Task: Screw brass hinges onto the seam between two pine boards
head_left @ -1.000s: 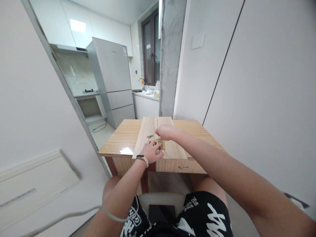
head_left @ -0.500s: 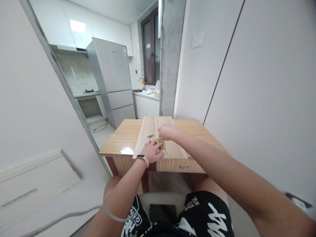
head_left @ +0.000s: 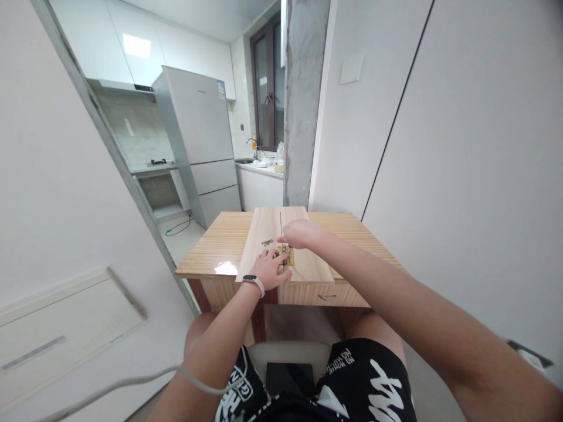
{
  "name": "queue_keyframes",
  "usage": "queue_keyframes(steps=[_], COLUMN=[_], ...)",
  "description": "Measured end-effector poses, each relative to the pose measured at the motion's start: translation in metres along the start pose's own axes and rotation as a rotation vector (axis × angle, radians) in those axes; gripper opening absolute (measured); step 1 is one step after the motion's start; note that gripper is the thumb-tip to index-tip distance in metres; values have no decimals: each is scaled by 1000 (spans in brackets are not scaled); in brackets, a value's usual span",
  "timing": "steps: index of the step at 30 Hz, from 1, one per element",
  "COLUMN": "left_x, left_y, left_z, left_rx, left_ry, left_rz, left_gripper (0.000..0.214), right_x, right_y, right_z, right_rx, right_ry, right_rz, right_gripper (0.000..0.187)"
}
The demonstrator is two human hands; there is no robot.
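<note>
Two light wooden boards (head_left: 303, 266) lie side by side on a small wooden table (head_left: 220, 246). A brass hinge (head_left: 287, 256) sits across the seam between them. My left hand (head_left: 270, 271), with a white band at the wrist, rests flat on the left board, its fingers spread and touching the hinge. My right hand (head_left: 295, 234) hovers just above the hinge, fingers curled in a pinch on something too small to make out. A few small screws (head_left: 267, 241) lie on the left board beyond the hinge.
A concrete pillar (head_left: 303, 99) stands behind the table, a white wall (head_left: 461, 146) to the right. A kitchen with a grey fridge (head_left: 197, 140) and a counter (head_left: 259, 170) lies beyond. A white cable (head_left: 132, 381) crosses my left arm. My legs are under the table.
Hardly anything has moved: my right hand has shifted very slightly over the hinge and my left hand stays flat on the board.
</note>
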State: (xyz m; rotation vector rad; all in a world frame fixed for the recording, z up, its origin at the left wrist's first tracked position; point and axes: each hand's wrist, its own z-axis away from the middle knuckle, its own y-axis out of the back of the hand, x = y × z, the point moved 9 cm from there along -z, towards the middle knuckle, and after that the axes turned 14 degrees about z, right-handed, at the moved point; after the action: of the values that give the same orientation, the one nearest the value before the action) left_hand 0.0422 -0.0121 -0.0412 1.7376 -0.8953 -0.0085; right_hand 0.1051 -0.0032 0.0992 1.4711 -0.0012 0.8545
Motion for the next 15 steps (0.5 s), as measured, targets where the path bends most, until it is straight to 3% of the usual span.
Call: queue_keyframes(steps=[8,15], left_x=[-1,1], left_y=[-1,1], left_z=[-1,0], left_rx=[-6,9], left_ry=[3,-9], left_rz=[1,6], left_gripper=[58,57], right_x=[-3,-12], right_y=[3,2], right_z=[-1,2], right_rx=[-9,39], right_ry=[-18,149], right_rz=[12,38], right_gripper=[34,27])
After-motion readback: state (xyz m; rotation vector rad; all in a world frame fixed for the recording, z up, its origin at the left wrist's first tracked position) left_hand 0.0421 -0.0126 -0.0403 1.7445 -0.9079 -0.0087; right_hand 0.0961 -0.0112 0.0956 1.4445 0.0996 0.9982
